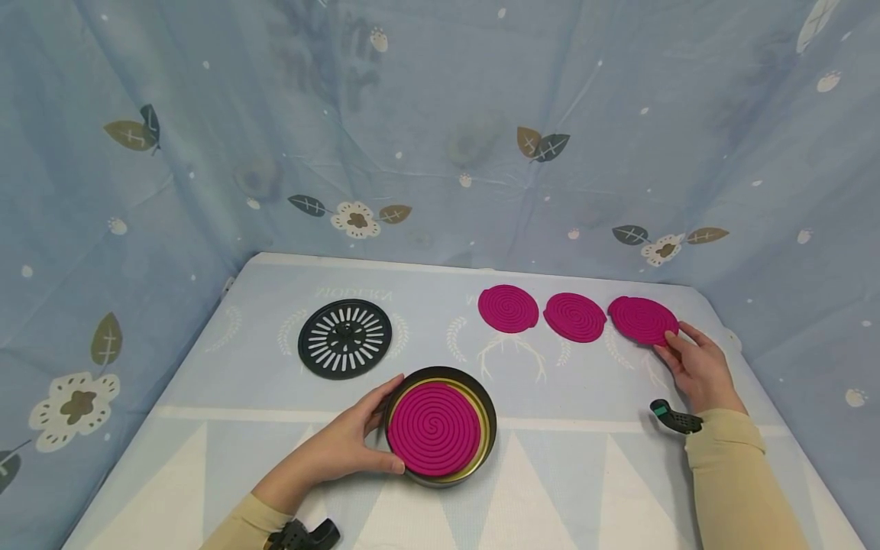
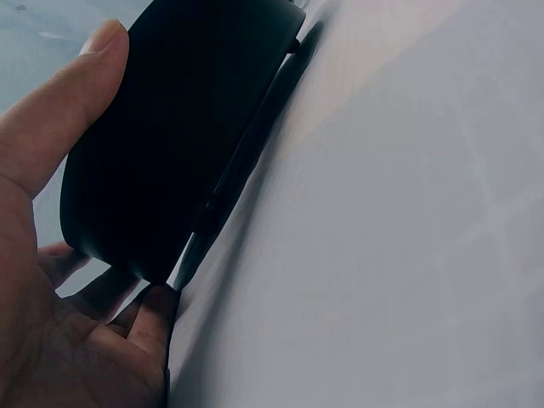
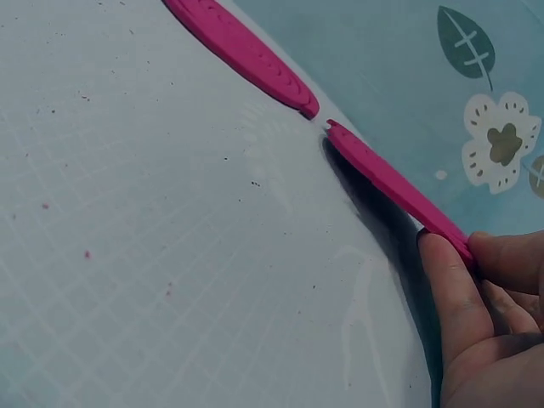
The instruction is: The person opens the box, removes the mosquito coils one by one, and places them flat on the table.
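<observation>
My left hand [image 1: 354,439] holds the left side of a round dark tin [image 1: 492,412], thumb at the front and fingers round the back. Inside this tin lies a magenta mosquito coil [image 1: 435,429], spiral side up, against a yellowish inner wall. In the left wrist view the tin's dark side wall [image 2: 170,136] stands between thumb and fingers. At the far right my right hand [image 1: 701,370] pinches the near right edge of another mosquito coil [image 1: 639,319]. The right wrist view shows this coil [image 3: 391,183] tilted, its pinched edge raised above the table and a shadow beneath.
Two more magenta mosquito coils, a middle one [image 1: 575,317] and a left one [image 1: 509,308], lie in a row along the table's back. A black slotted round lid [image 1: 345,339] lies at the back left. Blue patterned cloth [image 1: 440,153] rises behind the table [image 1: 564,489].
</observation>
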`<state>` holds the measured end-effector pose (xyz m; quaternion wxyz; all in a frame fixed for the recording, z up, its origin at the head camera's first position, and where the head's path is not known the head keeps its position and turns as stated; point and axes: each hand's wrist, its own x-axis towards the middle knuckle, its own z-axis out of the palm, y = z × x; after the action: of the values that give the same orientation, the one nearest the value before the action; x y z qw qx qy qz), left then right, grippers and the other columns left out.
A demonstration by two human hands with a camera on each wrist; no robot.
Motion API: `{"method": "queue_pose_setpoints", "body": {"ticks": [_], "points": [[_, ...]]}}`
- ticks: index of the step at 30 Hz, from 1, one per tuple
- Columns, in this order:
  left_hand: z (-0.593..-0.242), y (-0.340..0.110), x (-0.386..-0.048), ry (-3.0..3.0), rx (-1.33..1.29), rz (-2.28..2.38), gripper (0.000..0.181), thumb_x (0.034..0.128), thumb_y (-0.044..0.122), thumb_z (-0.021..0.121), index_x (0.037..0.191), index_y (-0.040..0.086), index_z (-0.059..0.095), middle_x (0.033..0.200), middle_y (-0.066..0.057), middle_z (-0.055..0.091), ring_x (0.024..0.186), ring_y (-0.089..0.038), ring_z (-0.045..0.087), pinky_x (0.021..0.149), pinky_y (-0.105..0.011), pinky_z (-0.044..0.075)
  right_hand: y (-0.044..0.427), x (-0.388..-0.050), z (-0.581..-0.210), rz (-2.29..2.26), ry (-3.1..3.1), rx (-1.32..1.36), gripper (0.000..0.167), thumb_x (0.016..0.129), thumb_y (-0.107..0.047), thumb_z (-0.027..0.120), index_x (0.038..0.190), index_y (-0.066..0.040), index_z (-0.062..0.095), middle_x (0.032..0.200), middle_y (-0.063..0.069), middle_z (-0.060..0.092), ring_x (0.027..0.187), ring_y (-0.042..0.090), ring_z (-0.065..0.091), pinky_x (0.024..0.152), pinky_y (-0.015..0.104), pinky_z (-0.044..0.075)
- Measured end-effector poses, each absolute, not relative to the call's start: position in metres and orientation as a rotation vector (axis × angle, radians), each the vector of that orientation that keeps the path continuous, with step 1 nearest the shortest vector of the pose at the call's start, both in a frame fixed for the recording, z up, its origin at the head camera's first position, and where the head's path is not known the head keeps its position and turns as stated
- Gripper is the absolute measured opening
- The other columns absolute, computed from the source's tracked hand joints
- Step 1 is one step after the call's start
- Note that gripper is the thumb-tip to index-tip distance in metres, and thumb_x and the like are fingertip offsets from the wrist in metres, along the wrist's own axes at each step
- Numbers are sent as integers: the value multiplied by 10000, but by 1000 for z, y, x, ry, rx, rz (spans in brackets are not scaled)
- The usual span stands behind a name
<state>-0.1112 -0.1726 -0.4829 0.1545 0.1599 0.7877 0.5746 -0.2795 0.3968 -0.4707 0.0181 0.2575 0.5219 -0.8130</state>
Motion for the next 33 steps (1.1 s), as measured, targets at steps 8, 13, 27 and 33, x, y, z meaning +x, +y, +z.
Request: {"method": "queue_pose_setpoints", "body": {"ticks": [8,13,27,33], "points": [[-482,-172,-111,2253,459,1652,1224,624,316,953,1587,240,202,1602,47,223,1433,-143,291,1123,-208,309,397,-282,-472,-2482,1689,816,810,926,-91,685,1585,-248,241,1117,-20,553,881,64,650,817,251,585],[-481,-172,-110,2254,452,1644,1225,625,321,952,1588,237,201,1604,51,218,1434,-140,285,1124,-206,306,398,-279,-469,-2433,1714,778,830,928,-124,690,1593,-232,206,1155,-19,520,911,62,649,848,259,574],[-480,-171,-110,2274,435,1626,1237,612,352,954,1589,222,206,1599,67,223,1434,-120,278,1122,-210,311,401,-270,-459,-2322,1767,670,907,943,-238,675,1599,-232,48,1646,9,108,1205,44,530,1060,285,391],[-481,-172,-111,2268,430,1628,1237,612,347,955,1589,237,204,1600,67,220,1435,-120,275,1122,-208,307,401,-264,-458,-2366,1756,702,939,899,-246,731,1597,-287,105,1621,4,188,1310,81,448,1074,285,360]]}}
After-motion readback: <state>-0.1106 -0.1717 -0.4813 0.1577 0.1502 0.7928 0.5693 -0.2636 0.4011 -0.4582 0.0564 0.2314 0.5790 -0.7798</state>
